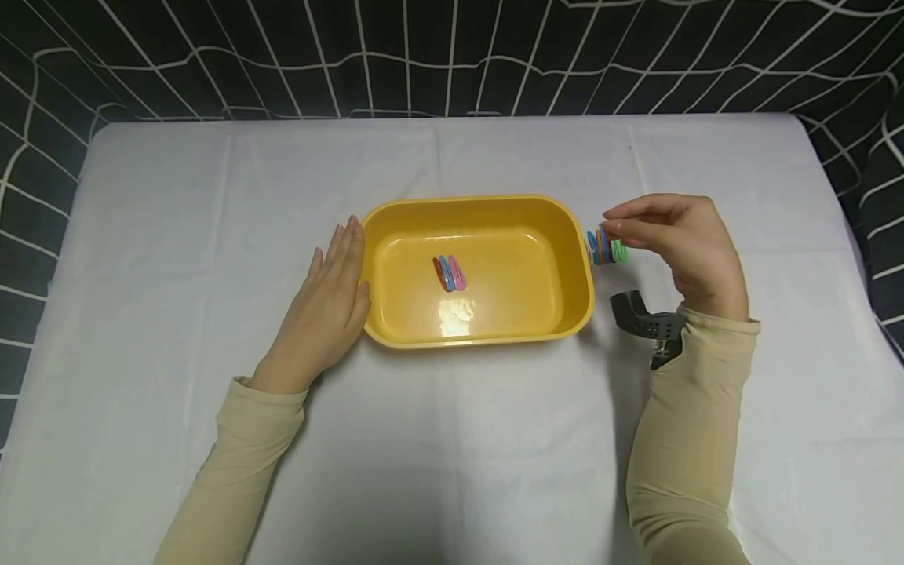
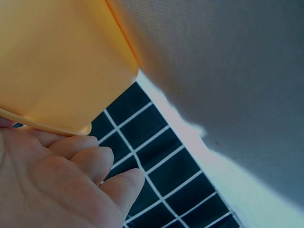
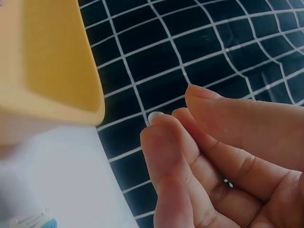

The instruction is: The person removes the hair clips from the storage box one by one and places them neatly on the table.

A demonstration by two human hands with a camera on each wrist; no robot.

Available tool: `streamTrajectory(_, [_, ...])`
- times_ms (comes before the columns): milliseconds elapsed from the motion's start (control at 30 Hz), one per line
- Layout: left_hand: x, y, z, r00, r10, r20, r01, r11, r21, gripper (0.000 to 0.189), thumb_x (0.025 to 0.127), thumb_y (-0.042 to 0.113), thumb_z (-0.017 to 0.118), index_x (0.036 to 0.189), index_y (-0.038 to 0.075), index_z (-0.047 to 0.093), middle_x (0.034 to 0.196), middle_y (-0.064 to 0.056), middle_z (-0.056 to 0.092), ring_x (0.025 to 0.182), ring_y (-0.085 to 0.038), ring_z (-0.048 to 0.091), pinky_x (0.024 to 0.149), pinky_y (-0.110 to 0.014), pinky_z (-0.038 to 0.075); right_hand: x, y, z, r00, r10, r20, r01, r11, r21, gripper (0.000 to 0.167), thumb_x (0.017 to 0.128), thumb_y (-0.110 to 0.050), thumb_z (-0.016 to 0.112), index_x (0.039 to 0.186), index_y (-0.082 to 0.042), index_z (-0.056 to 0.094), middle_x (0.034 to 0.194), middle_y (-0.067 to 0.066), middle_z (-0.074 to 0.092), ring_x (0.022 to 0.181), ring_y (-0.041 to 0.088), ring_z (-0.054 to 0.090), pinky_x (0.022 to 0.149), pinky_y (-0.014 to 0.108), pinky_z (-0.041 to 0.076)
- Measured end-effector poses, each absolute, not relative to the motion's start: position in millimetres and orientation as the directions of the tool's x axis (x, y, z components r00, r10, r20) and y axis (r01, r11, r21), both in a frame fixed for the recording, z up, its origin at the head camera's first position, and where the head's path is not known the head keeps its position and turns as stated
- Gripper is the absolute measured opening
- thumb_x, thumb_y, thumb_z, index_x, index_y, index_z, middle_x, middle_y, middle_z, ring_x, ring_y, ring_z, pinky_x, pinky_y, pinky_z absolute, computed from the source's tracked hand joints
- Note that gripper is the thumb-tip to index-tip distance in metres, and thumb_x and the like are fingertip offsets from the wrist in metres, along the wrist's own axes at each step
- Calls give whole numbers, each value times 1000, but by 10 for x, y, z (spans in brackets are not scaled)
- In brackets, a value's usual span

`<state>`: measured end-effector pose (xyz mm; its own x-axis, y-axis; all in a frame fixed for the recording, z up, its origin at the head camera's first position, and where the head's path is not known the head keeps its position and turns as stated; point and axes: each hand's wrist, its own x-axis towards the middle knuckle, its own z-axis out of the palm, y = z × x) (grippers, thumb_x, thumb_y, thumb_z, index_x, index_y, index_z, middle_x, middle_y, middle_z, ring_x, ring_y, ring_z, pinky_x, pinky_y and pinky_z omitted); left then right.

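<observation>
A yellow plastic tray (image 1: 476, 342) lies in the middle of the table. In it, side by side, are a brownish-red hair clip (image 1: 439, 275), a blue hair clip (image 1: 446, 275) and a pink hair clip (image 1: 457, 273). My left hand (image 1: 318, 314) rests with straight fingers along the tray's left rim. Just beyond the right rim stands a row of several hair clips (image 1: 594, 248), with a green clip (image 1: 619, 251) at its right end. My right hand (image 1: 681, 243) is over that row, partly covering it. Its loosely bent fingers (image 3: 164, 147) hold nothing in the right wrist view.
A white cloth (image 1: 438, 455) covers the table. Dark fabric with a white grid (image 1: 424, 78) hangs behind the table and at its sides. A black camera mount (image 1: 646, 320) sticks out from the right wrist, close to the tray's right side.
</observation>
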<state>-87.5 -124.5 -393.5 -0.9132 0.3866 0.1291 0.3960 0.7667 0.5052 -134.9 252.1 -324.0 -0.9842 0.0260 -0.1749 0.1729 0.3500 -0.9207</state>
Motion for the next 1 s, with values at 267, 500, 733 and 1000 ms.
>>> streamTrajectory(267, [-880, -1256, -3922, -914, 386, 123, 392, 769, 505, 59, 98, 18, 32, 148, -6, 12, 156, -15, 8, 143, -26, 7, 113, -49, 10, -1336, 2414, -3197, -988, -19, -154, 138, 346, -928, 10, 82, -6, 71, 90, -1, 75, 80, -2, 71, 77, 15, 63, 70, 20, 52])
streamTrajectory(500, [-880, -1269, -3913, -914, 386, 124, 392, 767, 507, 58, 98, 18, 32, 147, -7, 13, 156, -15, 8, 143, -26, 8, 113, -49, 10, -1335, 2316, -3179, -986, -51, -159, 128, 377, -917, 14, 83, -9, 71, 92, 0, 74, 81, 1, 71, 73, 16, 64, 68, 25, 51])
streamTrajectory(733, [-885, -1277, -3907, -915, 384, 124, 391, 768, 508, 59, 98, 18, 33, 148, -7, 12, 156, -15, 8, 143, -26, 8, 113, -49, 10, -1346, 2222, -3181, -983, -75, -165, 123, 396, -910, 12, 82, -10, 72, 91, -2, 74, 79, 0, 71, 74, 18, 65, 62, 24, 48])
streamTrajectory(1000, [-893, -1254, -3953, -914, 388, 118, 391, 763, 515, 59, 99, 18, 32, 148, -6, 10, 156, -15, 7, 143, -27, 7, 113, -49, 9, -1354, 2097, -3191, -966, -98, -237, 165, 472, -866, 14, 82, -13, 73, 94, -6, 74, 80, -4, 71, 81, 16, 65, 64, 24, 45])
